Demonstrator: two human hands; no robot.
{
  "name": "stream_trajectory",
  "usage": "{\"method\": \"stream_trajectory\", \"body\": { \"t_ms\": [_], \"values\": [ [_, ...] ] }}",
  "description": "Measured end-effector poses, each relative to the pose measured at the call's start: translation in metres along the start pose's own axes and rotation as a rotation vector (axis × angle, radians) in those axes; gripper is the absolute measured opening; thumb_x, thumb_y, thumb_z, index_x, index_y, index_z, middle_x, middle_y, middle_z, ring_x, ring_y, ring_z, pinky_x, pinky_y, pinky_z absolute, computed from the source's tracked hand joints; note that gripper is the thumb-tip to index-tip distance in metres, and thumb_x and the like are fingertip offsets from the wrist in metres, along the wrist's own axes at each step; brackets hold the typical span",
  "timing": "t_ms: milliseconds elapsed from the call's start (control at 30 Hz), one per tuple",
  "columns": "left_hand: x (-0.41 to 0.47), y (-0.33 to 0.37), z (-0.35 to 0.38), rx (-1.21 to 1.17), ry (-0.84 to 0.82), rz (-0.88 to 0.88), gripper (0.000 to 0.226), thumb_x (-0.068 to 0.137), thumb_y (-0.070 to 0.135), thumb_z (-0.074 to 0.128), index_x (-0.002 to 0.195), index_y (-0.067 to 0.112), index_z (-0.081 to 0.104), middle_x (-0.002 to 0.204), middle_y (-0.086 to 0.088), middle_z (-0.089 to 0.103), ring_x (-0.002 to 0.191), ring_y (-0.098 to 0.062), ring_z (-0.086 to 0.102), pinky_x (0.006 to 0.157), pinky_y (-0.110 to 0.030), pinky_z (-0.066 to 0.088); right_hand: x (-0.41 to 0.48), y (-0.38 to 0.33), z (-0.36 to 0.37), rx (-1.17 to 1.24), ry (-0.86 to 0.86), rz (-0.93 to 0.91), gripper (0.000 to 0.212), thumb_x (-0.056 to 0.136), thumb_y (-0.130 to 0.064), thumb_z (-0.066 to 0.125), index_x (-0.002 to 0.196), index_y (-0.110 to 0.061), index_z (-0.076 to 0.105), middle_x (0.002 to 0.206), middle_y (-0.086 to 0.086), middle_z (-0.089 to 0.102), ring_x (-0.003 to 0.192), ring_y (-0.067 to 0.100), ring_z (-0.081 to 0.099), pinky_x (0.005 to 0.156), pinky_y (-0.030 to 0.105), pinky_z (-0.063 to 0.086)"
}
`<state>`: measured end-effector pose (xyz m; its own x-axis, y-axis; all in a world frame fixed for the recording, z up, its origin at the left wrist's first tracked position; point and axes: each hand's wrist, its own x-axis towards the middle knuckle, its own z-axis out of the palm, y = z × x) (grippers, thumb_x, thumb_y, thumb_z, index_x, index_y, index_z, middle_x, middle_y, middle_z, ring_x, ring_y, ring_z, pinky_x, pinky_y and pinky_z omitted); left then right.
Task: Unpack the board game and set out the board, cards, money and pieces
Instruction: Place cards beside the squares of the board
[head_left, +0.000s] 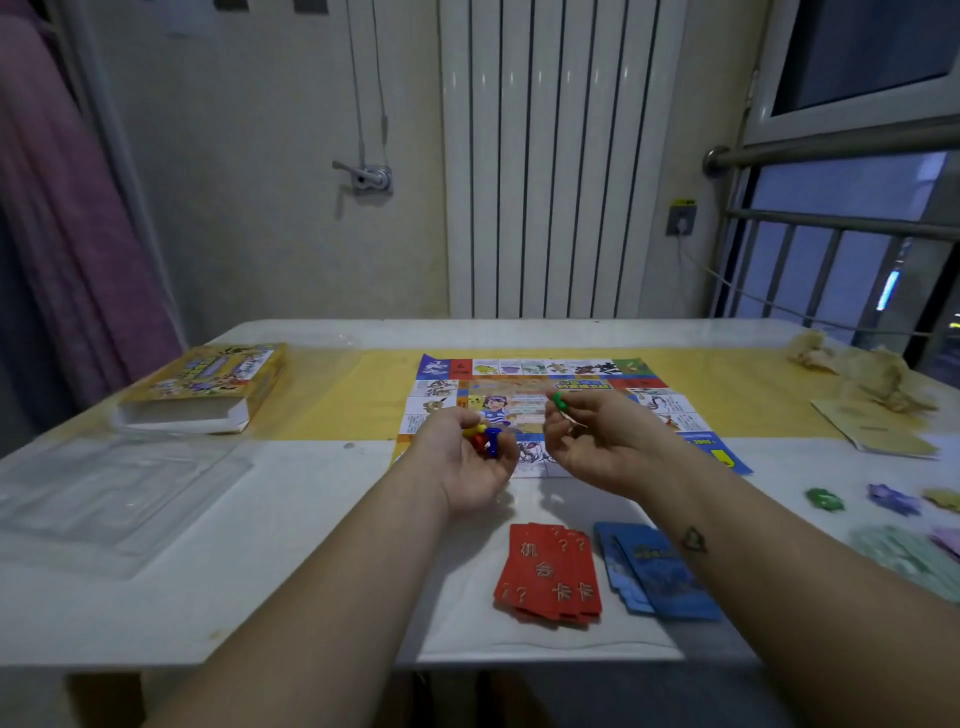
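While the left hand is cupping blue, red and yellow pieces in curled fingers, the right hand is pinching a green piece above the board, which is lying mid-table; red cards and blue cards are sitting near the front edge.

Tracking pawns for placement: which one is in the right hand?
The green pawn, pinched by the right hand; yellow, red and blue pawns sit in the left hand.
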<state>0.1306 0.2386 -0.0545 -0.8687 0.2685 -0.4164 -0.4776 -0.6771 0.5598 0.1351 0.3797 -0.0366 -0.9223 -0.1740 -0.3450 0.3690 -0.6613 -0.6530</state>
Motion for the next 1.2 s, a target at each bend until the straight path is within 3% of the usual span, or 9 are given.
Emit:
{"method": "stream_trajectory", "body": {
  "t_ms": [167,367,433,533,667,767,967,1067,1200],
  "values": [
    [0.011,0.000,0.015,0.003,-0.025,-0.054,0.023,0.093,0.018,0.037,0.072,0.008,0.037,0.054,-0.007,0.040,0.035,-0.013,0.034,0.033,-0.012,0.028,-0.008,-0.039,-0.024,0.003,0.008,-0.049,0.017,0.096,-0.007,0.046,0.088,-0.001,0.060,0.075,0.011,0.054,0.058,0.010,0.043,0.038,0.014,0.041],
    [0.029,-0.012,0.053,0.076,-0.117,-0.122,0.019,0.084,0.018,0.039,0.066,0.012,0.039,0.055,0.000,0.039,0.035,-0.009,0.027,0.034,-0.015,0.018,-0.018,-0.097,-0.072,-0.124,0.137,-0.182,0.023,0.098,-0.007,0.038,0.093,-0.004,0.060,0.063,0.004,0.041,0.052,0.008,0.030,0.036,0.013,0.032],
    [0.035,-0.017,0.067,0.109,-0.145,-0.136,0.017,0.081,0.016,0.040,0.065,0.011,0.040,0.054,0.000,0.039,0.034,-0.009,0.026,0.034,-0.015,0.018,-0.018,-0.111,-0.088,-0.328,0.167,-0.216,0.022,0.098,-0.007,0.038,0.101,-0.005,0.059,0.060,0.002,0.037,0.049,0.009,0.028,0.040,0.015,0.028],
    [0.046,-0.025,0.086,0.133,-0.151,-0.163,0.029,0.091,0.024,0.035,0.065,0.011,0.039,0.051,0.001,0.036,0.033,-0.009,0.025,0.035,-0.014,0.017,-0.012,-0.125,-0.108,-0.883,0.288,-0.271,0.018,0.098,-0.007,0.044,0.110,-0.006,0.057,0.066,0.004,0.038,0.056,0.012,0.031,0.050,0.022,0.028],
    [0.054,-0.032,0.105,0.131,-0.188,-0.192,0.027,0.090,0.022,0.036,0.065,0.012,0.039,0.052,0.003,0.033,0.036,-0.008,0.023,0.039,-0.015,0.015,-0.001,-0.135,-0.121,-1.332,0.395,-0.297,0.003,0.092,-0.013,0.058,0.094,-0.011,0.057,0.072,0.004,0.052,0.062,0.014,0.041,0.054,0.024,0.036],
    [0.064,-0.035,0.109,0.125,-0.207,-0.223,0.027,0.091,0.023,0.036,0.066,0.012,0.040,0.051,0.003,0.034,0.035,-0.008,0.024,0.038,-0.015,0.016,0.009,-0.139,-0.125,-1.624,0.426,-0.361,0.008,0.089,-0.015,0.061,0.082,-0.014,0.063,0.080,0.000,0.063,0.066,0.011,0.050,0.052,0.021,0.037],
    [0.083,-0.031,0.105,0.141,-0.197,-0.266,0.033,0.094,0.026,0.034,0.066,0.011,0.042,0.054,0.002,0.038,0.037,-0.007,0.029,0.036,-0.015,0.019,0.031,-0.133,-0.125,-1.857,0.362,-0.382,0.010,0.091,-0.018,0.061,0.094,-0.012,0.068,0.082,-0.008,0.056,0.072,0.005,0.049,0.055,0.012,0.035],
    [0.087,-0.027,0.100,0.131,-0.188,-0.276,0.037,0.097,0.028,0.032,0.070,0.008,0.046,0.061,0.002,0.044,0.042,-0.007,0.036,0.037,-0.014,0.022,0.038,-0.130,-0.127,-1.927,0.346,-0.352,0.013,0.090,-0.020,0.062,0.099,-0.013,0.068,0.093,-0.003,0.059,0.081,0.009,0.050,0.058,0.014,0.038],
    [0.088,-0.021,0.097,0.127,-0.178,-0.268,0.035,0.096,0.025,0.035,0.072,0.006,0.051,0.063,-0.002,0.051,0.050,-0.008,0.042,0.038,-0.014,0.032,0.034,-0.132,-0.126,-1.947,0.360,-0.285,0.033,0.088,-0.035,0.064,0.117,-0.020,0.062,0.100,-0.001,0.059,0.084,0.011,0.053,0.062,0.018,0.039]
  ]
}}
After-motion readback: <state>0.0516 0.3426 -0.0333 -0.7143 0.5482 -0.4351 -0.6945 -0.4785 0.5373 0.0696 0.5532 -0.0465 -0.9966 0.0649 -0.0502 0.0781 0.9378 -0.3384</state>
